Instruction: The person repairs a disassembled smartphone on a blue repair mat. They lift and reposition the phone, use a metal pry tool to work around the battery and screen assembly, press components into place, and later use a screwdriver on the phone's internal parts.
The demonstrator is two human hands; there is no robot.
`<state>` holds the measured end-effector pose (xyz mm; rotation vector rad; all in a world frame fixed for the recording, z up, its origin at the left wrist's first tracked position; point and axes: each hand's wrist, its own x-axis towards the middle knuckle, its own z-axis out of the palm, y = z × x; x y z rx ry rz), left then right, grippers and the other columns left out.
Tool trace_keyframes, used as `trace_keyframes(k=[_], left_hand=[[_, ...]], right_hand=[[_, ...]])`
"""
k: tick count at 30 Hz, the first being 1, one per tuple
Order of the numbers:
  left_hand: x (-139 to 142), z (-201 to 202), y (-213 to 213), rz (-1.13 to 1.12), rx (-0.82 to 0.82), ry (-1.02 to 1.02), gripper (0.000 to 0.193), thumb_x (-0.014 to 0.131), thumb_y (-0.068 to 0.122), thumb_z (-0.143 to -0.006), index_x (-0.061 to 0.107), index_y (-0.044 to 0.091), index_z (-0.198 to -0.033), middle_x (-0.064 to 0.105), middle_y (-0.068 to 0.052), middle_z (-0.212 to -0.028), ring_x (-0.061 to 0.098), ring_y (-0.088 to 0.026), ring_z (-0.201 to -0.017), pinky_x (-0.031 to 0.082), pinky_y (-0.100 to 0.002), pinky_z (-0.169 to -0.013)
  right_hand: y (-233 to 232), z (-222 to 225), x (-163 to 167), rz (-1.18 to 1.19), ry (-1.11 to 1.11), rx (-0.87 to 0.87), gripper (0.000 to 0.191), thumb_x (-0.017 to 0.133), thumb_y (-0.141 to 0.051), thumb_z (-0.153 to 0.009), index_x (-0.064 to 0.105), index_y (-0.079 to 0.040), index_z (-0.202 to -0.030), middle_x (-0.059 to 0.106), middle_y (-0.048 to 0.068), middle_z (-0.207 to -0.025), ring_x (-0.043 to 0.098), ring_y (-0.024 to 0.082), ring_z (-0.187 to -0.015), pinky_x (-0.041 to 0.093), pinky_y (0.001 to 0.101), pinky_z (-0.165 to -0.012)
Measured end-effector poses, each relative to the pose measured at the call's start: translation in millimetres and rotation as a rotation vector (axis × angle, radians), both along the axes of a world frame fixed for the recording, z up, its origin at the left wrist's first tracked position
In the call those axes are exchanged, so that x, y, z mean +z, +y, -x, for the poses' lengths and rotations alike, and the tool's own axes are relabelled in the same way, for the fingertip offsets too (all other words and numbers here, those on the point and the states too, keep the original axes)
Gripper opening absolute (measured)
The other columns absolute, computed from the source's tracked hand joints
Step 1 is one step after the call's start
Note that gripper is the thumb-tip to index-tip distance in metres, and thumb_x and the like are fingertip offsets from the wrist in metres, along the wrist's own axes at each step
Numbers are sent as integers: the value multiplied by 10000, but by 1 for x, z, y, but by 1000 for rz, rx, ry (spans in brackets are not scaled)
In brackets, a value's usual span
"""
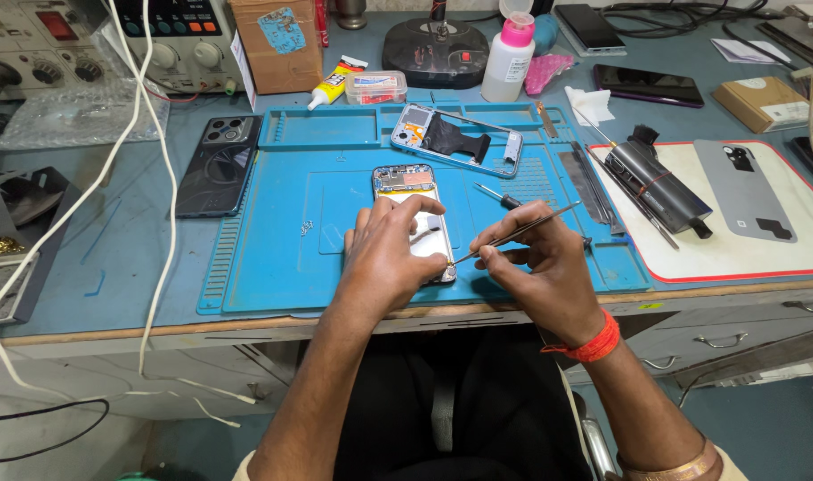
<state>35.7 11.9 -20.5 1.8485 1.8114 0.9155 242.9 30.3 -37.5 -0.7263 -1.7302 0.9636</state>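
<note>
An opened phone (406, 184) with its back off lies on the blue work mat (273, 249). My left hand (390, 254) rests over its lower half and holds it down. My right hand (538, 267) grips metal tweezers (524, 227), whose tip touches the phone's lower right corner beside my left fingers. A second phone frame (455, 140) with a black part in it lies further back on the mat. A small screwdriver (497, 196) lies just right of the opened phone.
A dark phone back cover (218, 165) lies left of the mat. At right, a white pad (745, 240) bears a grey back cover and a black tool. A white bottle with pink cap (508, 58), a glue tube (335, 82), a small box and bench instruments stand behind. White cables hang at left.
</note>
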Motion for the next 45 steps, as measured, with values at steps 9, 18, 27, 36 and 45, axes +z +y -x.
trace_keyframes(k=[9, 18, 27, 36, 45], left_hand=[[0, 1, -1, -14, -12, -19, 588, 814, 261, -633, 676, 286, -1204, 619, -30, -1098, 550, -260, -1113, 403, -411, -971], [-1, 2, -1, -43, -14, -18, 580, 811, 266, -630, 685, 277, -1196, 618, -40, -1097, 551, -275, -1102, 412, -413, -965], [-2, 1, -2, -57, -14, -28, 583, 815, 290, -638, 689, 262, -1207, 621, -46, -1097, 554, -280, -1111, 408, -428, -968], [-2, 2, -5, -39, -12, -46, 586, 818, 286, -638, 689, 253, -1209, 603, -52, -1080, 552, -273, -1093, 404, -417, -960], [-4, 7, -8, -115, -54, -122, 565, 814, 276, -668, 688, 219, -1216, 600, -73, -1068, 559, -287, -1054, 444, -409, -949]], right_hand=[[-3, 2, 0, -74, -20, 2, 247, 688, 43, -920, 504, -26, -1071, 652, 75, -1003, 746, 181, -998, 677, 320, -821], [-2, 5, 3, -108, -88, -35, 255, 688, 27, -929, 482, -31, -1068, 685, 70, -958, 770, 170, -962, 691, 318, -821], [-6, 4, 4, -102, -34, -31, 250, 683, 45, -926, 497, -16, -1081, 705, 97, -1007, 752, 176, -980, 679, 317, -833], [-4, 1, -2, -67, 42, 7, 276, 664, 64, -941, 480, -30, -1125, 683, 116, -1028, 746, 198, -1016, 670, 334, -853], [6, -5, -1, 10, 117, 114, 322, 677, 75, -951, 467, -46, -1162, 729, 179, -1116, 729, 196, -1063, 631, 324, -913]])
